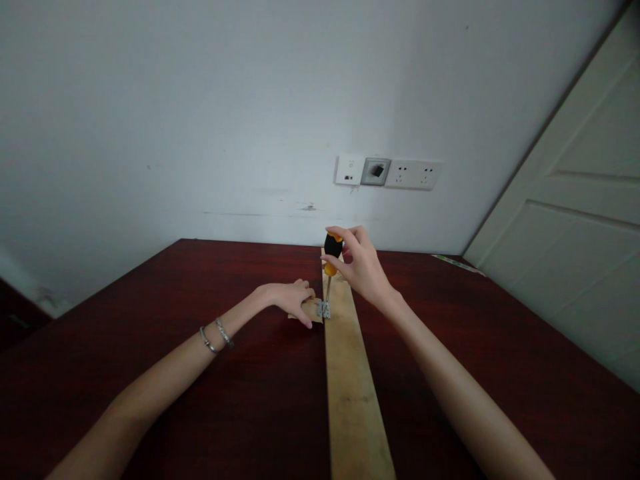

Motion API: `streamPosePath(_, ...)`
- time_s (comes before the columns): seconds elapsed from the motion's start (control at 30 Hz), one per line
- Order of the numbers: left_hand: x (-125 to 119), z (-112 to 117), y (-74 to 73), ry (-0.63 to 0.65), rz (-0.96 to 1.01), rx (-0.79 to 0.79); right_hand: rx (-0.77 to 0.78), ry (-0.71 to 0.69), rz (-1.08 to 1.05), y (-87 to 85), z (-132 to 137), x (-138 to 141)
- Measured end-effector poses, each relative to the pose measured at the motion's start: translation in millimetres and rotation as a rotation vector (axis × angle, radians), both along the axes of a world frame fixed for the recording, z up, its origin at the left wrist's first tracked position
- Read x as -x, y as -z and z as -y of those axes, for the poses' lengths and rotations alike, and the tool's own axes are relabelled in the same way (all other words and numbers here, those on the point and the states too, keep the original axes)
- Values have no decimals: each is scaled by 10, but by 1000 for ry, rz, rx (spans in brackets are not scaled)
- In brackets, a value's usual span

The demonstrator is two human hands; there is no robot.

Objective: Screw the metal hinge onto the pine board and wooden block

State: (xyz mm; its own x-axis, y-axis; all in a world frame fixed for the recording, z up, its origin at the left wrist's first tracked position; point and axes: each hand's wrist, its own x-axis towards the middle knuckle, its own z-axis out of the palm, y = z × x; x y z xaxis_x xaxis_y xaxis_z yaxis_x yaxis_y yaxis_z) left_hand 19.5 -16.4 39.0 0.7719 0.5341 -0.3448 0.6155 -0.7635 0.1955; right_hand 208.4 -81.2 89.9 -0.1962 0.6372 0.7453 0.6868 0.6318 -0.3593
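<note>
A long wooden plank [353,373] lies lengthwise on the dark red table. Against its left edge sits a small wood piece [315,316], and a metal hinge [326,309] spans the two. My right hand [361,261] grips the black and yellow handle of a screwdriver [333,247] between thumb and fingers. The screwdriver stands nearly upright, its shaft reaching down to the hinge's leaf on the plank; the tip is too small to make out clearly. My left hand [296,300] rests over the small wood piece, thumb and fingers on either side, holding it beside the plank.
The table [240,400] meets a white wall behind, where a row of sockets [387,172] is mounted. A white panelled door [575,200] stands at the right. Near the table's back right corner lies a thin light strip [457,264].
</note>
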Motion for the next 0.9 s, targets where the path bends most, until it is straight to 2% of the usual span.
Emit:
streamPosePath(0.17, -1, 3, -6, -10, -3, 8, -44, -32, -7, -11, 2, 15)
streamPosePath(0.37, 4, -8, 3, 0, 1, 10, -40, 20, -4, 18, -18, 15)
streamPosePath(0.53, -1, -10, 13, -2, 3, 0, -46, -63, -16, 26, -16, 22)
streamPosePath(0.77, -4, -5, 22, 4, 13, -12, -30, 14, -1, 42, -24, 13)
streamPosePath(0.9, -9, 5, 21, -2, 13, -13, -68, -44, -22, 52, -51, 2)
